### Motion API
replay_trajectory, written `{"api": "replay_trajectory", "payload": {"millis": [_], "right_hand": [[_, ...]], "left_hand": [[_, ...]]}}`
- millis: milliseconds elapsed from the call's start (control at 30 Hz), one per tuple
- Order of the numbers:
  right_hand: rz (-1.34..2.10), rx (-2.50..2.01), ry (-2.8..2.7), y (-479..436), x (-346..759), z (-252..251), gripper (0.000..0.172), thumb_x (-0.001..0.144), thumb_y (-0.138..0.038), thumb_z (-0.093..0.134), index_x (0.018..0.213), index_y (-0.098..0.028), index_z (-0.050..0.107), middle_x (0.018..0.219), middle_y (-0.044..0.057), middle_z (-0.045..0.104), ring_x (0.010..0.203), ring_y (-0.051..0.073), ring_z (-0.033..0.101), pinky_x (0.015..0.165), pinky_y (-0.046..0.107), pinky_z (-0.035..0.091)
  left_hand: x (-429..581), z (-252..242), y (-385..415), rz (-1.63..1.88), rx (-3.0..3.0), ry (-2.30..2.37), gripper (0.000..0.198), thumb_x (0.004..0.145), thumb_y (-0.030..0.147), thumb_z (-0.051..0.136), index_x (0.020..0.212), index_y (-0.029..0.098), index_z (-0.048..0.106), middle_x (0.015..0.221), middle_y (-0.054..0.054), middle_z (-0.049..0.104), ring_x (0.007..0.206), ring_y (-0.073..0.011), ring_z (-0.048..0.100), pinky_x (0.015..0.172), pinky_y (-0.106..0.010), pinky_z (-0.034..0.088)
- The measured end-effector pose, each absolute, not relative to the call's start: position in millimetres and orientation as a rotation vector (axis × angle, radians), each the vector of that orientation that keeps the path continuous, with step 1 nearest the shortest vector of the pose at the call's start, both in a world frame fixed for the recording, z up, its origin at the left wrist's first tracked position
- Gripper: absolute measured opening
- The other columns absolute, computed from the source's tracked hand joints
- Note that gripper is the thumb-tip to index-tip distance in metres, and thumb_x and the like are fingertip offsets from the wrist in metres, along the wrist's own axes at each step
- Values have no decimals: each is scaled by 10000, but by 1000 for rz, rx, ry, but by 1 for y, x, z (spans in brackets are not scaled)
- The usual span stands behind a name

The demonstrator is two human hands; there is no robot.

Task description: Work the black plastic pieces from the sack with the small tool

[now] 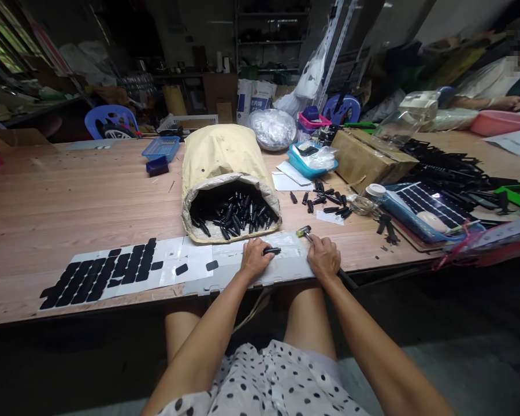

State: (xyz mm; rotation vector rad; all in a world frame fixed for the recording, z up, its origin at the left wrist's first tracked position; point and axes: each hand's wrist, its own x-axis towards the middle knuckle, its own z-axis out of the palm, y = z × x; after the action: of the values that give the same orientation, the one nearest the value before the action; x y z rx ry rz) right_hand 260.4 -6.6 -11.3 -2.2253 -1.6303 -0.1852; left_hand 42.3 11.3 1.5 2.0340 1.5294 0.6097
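Near the table's front edge, my left hand (255, 258) is closed on a small black plastic part (272, 251), whose end sticks out to the right. It rests over a grey-white board (225, 277) lying on the table. My right hand (324, 257) grips a small hammer (304, 231) by its handle, head pointing up and left. Just beyond my hands lies a beige sack (225, 150), its mouth towards me, with many black plastic parts (236, 216) inside. Left of the board, rows of black rounded pieces (91, 280) lie on white sheets.
Loose black parts (325, 199) lie right of the sack, near a cardboard box (368, 156). A blue tray (416, 214) holds a dark panel. Blue baskets (161, 148) stand at the back left. Another person's hand (512, 103) shows at far right.
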Motion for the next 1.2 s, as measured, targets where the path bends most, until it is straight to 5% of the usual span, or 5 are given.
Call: {"api": "replay_trajectory", "payload": {"millis": [267, 667, 900, 1000, 1200], "right_hand": [[-307, -2189, -1647, -8, 261, -22, 310, 886, -185, 574, 1148, -231, 733, 898, 73, 547, 822, 206, 432, 658, 300, 225], [-344, -2146, -1623, -6, 264, -25, 301, 880, -180, 546, 1116, -209, 732, 891, 89, 565, 808, 211, 446, 632, 302, 165], [-347, -2133, -1622, -5, 266, -30, 282, 884, -202, 551, 1103, -203, 727, 874, 86, 546, 795, 209, 440, 635, 300, 162], [-344, -2145, -1625, -5, 265, -29, 296, 886, -195, 540, 1118, -201, 724, 883, 90, 551, 806, 214, 446, 634, 301, 161], [-334, -2183, -1651, -5, 261, -25, 317, 877, -186, 549, 1148, -206, 712, 904, 87, 554, 832, 220, 458, 642, 299, 189]], "left_hand": [[12, -33, -76, 905, 2261, 952, 273, 1011, 356, 448, 1146, 217, 641, 998, -66, 705, 924, -199, 656, 857, -329, 523], [-40, -52, -122, -119, 1604, 1875, 338, 885, 235, 591, 1203, 252, 706, 1185, -101, 755, 1125, -269, 699, 953, -369, 529], [-66, 30, -71, 249, 1496, 1490, 391, 915, 501, 525, 887, 169, 729, 714, -41, 731, 603, -174, 664, 598, -275, 512], [-79, 61, -9, 548, 1632, 1953, 328, 926, 442, 538, 898, 173, 723, 843, -79, 758, 818, -220, 708, 736, -301, 534], [-72, 67, 71, 298, 1497, 2466, 262, 868, 180, 596, 1103, 128, 699, 1135, -228, 724, 1090, -349, 689, 883, -408, 526]]}}
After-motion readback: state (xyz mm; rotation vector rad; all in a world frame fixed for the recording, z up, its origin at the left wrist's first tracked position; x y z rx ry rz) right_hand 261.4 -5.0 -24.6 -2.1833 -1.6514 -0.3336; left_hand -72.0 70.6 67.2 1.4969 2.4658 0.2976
